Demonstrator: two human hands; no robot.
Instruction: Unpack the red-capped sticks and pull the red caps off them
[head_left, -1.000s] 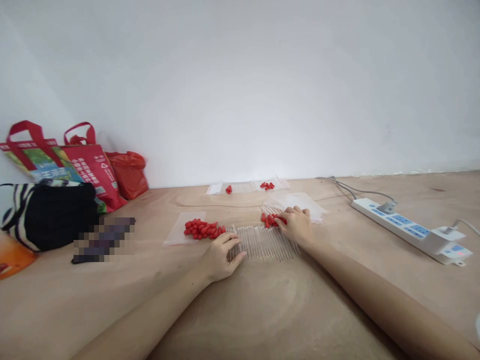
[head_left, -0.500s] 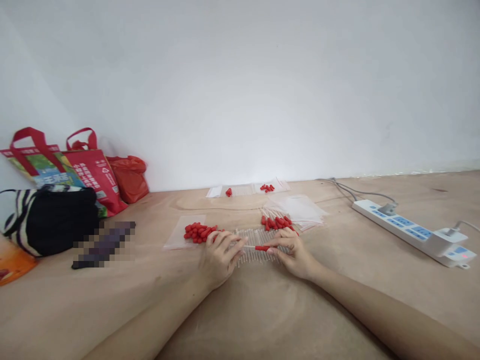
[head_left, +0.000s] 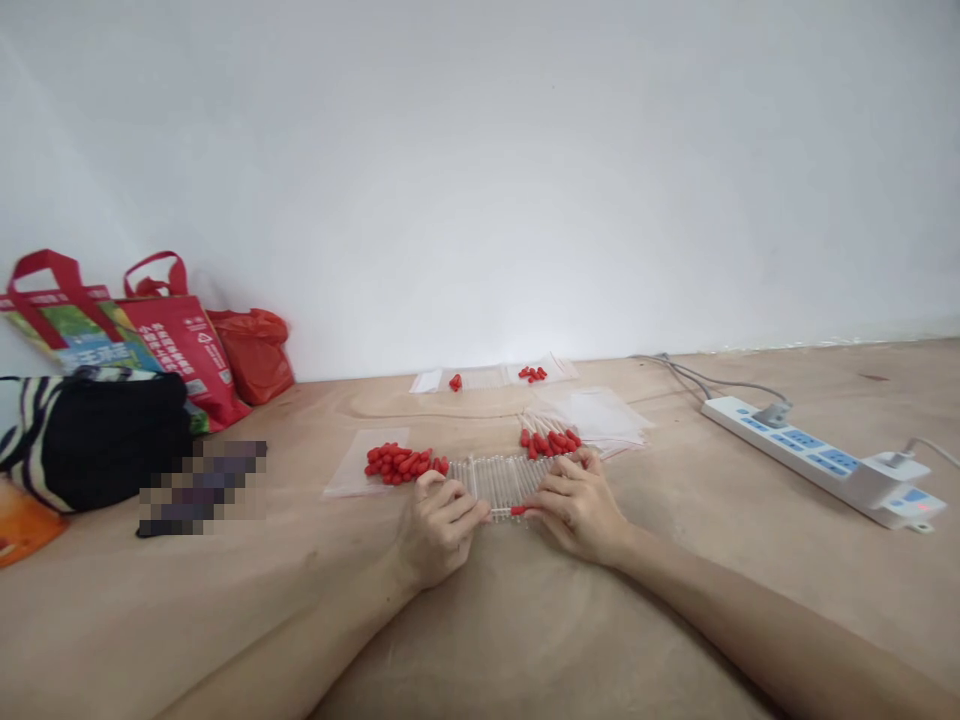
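Note:
My left hand is closed, thumb and fingers pinching one end of a thin glass dropper tube. The fingers of my right hand are closed on a red rubber bulb at the tube's other end. Both hands are low over a row of clear glass tubes lying side by side on the table. Left of the row, a pile of red bulbs rests partly on a clear plastic bag. Beyond my right hand lie several droppers with red bulbs.
Clear plastic bags are stacked behind the droppers. Further back lie bagged tubes and small red bulbs. A white power strip with cords stands right. At left are shopping bags and a black bag.
Both hands have moved slightly toward me with the tube and bulb between them. More of the tube row shows, and less of the held tube and bulb is visible between the fingers.

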